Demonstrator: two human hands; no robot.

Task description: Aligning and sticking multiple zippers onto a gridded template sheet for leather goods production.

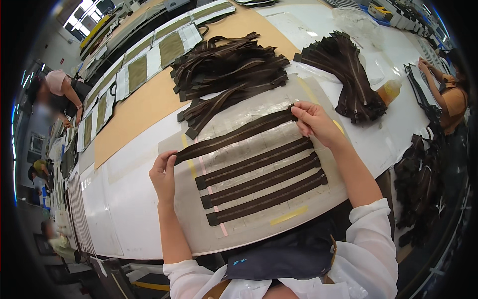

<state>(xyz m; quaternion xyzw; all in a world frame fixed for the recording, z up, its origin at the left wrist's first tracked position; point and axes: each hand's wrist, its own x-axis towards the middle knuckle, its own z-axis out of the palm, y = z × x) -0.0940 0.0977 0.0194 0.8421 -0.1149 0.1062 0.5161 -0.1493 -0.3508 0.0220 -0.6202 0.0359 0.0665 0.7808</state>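
A dark brown zipper [234, 133] is stretched between my two hands, slanting up to the right above a grey board [254, 238]. My left hand [163, 172] pinches its left end. At the other end, the thumb and fingers of my right hand [312, 121] are closed on the tape. Below it, three more brown zippers lie in parallel rows: an upper one [259, 162], a middle one [264, 180] and a lower one [269, 197]. Each has a dark square tab at its left end. Strips of pink and yellow tape mark the board.
Beyond the board lies a loose heap of zippers [229, 65], with a fanned bundle [348, 74] to its right. A bottle of yellow stuff [389, 92] stands beside that bundle. Green and white fabric panels [137, 65] line the far left. Other people work on both sides.
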